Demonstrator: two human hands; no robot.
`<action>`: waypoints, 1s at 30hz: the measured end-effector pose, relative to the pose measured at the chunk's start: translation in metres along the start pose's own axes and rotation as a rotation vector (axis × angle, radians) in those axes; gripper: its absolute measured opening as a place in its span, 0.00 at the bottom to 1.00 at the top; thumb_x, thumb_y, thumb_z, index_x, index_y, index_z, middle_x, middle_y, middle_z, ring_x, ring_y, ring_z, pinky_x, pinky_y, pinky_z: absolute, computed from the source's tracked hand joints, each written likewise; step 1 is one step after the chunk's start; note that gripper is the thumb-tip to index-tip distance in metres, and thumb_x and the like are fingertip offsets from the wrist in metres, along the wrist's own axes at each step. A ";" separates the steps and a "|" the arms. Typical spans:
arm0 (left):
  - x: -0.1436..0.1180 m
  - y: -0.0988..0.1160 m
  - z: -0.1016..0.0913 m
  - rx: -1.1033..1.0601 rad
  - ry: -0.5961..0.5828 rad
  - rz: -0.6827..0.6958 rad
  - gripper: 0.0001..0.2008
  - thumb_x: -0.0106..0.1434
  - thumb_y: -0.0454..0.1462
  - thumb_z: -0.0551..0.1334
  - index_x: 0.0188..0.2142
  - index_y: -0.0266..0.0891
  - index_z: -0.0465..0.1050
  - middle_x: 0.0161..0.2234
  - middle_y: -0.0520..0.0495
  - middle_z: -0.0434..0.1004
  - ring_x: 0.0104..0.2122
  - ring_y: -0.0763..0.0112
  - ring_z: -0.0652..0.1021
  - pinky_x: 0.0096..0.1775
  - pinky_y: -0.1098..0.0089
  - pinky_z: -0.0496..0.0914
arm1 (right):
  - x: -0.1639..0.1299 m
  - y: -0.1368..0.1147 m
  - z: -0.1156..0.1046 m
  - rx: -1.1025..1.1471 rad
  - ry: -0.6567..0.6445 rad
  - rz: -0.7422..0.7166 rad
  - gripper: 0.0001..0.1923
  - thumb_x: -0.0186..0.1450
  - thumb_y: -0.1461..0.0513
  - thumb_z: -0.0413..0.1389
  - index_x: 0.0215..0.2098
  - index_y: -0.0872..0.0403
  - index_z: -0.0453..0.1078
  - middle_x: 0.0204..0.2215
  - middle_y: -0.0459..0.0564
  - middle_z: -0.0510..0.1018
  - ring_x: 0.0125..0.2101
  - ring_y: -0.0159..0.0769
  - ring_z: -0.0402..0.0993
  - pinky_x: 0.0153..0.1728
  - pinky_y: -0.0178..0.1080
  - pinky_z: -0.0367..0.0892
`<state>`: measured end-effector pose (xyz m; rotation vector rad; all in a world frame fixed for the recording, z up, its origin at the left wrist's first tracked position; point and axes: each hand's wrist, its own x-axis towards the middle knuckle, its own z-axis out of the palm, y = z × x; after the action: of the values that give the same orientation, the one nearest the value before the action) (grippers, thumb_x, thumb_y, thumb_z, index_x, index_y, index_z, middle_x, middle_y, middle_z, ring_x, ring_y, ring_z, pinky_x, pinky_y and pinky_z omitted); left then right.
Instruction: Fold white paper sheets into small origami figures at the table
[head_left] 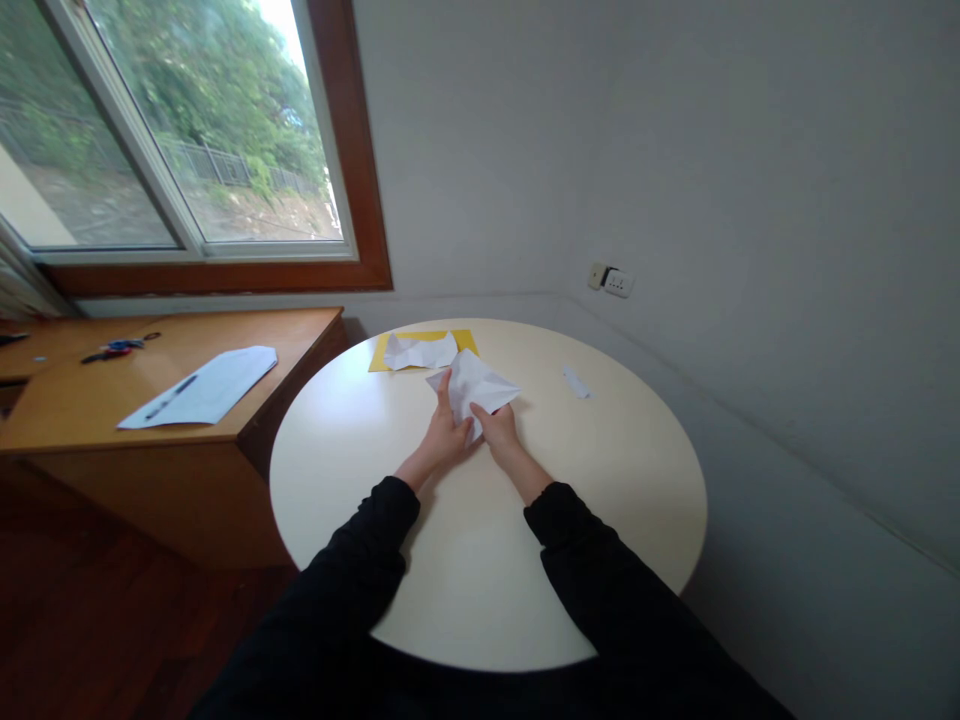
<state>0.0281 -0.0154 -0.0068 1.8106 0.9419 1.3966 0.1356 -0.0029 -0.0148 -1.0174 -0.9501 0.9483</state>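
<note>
On the round bench [465,590], a yellow sheet [466,340] is partly covered by crumpled white paper [421,352]. Nearer, above the bench, a creased white sheet [474,380] is grasped by the left hand [445,432] and the right hand [498,430]. A paper strip [576,381] is seen farther right.

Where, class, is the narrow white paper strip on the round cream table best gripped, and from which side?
Likely at mid-length, from above, across its long edges: the narrow white paper strip is elongated, with the round table beneath.
</note>
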 end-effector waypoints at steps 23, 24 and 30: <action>0.017 0.006 -0.031 -0.392 0.332 -0.293 0.16 0.44 0.33 0.61 0.36 0.35 0.70 0.31 0.47 0.73 0.29 0.73 0.73 0.33 0.70 0.67 | 0.007 0.007 -0.008 -0.130 -0.056 0.041 0.18 0.49 0.64 0.56 0.39 0.57 0.65 0.42 0.57 0.75 0.40 0.40 0.73 0.41 0.41 0.67; 0.017 0.005 -0.031 -0.382 0.330 -0.288 0.14 0.44 0.33 0.61 0.34 0.34 0.71 0.31 0.47 0.74 0.29 0.72 0.73 0.33 0.70 0.67 | 0.006 0.006 -0.008 -0.157 -0.066 0.027 0.18 0.49 0.64 0.55 0.39 0.57 0.65 0.42 0.57 0.75 0.40 0.40 0.73 0.41 0.41 0.67; 0.019 -0.001 -0.029 -0.277 0.319 -0.202 0.12 0.45 0.37 0.64 0.31 0.34 0.72 0.30 0.46 0.74 0.31 0.70 0.73 0.36 0.67 0.67 | 0.004 0.006 -0.007 -0.386 -0.072 -0.105 0.22 0.50 0.64 0.53 0.44 0.55 0.63 0.43 0.55 0.74 0.43 0.41 0.71 0.43 0.42 0.65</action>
<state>0.0032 0.0033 0.0075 1.2769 1.0020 1.6233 0.1426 0.0006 -0.0214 -1.2475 -1.2660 0.7320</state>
